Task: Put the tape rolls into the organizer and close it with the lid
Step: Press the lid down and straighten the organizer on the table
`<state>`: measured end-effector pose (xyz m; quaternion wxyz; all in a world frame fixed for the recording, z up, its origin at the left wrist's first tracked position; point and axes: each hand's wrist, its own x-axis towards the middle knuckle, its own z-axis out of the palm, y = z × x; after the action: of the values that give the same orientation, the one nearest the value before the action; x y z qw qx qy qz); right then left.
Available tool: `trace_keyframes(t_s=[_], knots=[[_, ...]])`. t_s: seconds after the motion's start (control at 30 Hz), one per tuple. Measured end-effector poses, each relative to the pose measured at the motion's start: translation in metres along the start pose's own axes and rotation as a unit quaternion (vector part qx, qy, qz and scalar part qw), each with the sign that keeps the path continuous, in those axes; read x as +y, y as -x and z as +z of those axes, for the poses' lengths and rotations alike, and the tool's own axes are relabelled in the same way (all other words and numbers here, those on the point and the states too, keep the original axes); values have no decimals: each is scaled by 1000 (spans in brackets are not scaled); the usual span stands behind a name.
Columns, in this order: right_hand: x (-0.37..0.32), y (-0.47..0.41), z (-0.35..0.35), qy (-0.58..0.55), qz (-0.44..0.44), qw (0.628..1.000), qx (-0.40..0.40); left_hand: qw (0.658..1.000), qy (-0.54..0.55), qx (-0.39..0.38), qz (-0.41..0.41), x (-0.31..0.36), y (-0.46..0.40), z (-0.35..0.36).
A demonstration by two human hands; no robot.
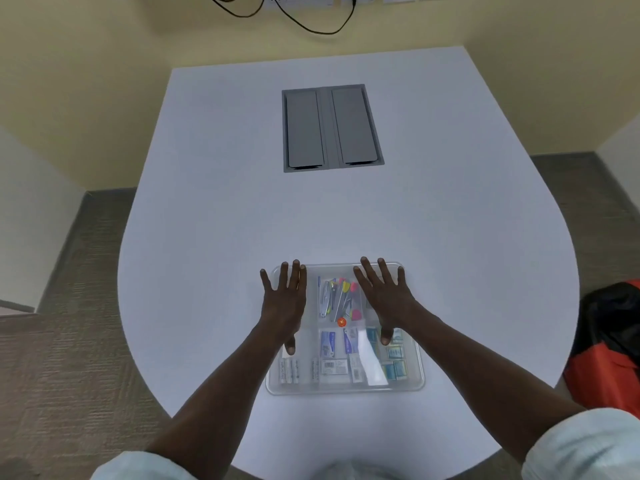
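A clear plastic organizer sits on the white table near its front edge, with a transparent lid lying on top of it. Through the lid I see small boxes, batteries, clips and coloured bits in its compartments. No tape roll is plainly visible; my hands hide the two far corner compartments. My left hand lies flat, fingers spread, on the lid's far left part. On the lid's far right part my right hand rests flat with its fingers spread too.
A grey cable hatch with two flaps is set into the white table farther back. Black cables hang on the wall beyond. A red and black bag stands on the floor at the right.
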<state>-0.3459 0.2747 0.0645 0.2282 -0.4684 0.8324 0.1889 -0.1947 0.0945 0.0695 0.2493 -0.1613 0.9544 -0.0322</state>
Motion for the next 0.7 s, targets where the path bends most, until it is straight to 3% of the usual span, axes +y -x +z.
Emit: trace_keyframes(t_s=[0.2, 0.37, 0.63, 0.7], knots=[[-1, -11, 7, -8, 5, 999, 33, 996, 51, -63, 24, -8, -14, 6], [3, -8, 6, -13, -18, 1000, 15, 992, 85, -85, 31, -11, -13, 2], [1, 6, 6, -42, 40, 997, 46, 996, 80, -22, -19, -6, -5, 11], [5, 10, 7, -69, 59, 995, 49, 995, 91, -37, -27, -8, -4, 11]])
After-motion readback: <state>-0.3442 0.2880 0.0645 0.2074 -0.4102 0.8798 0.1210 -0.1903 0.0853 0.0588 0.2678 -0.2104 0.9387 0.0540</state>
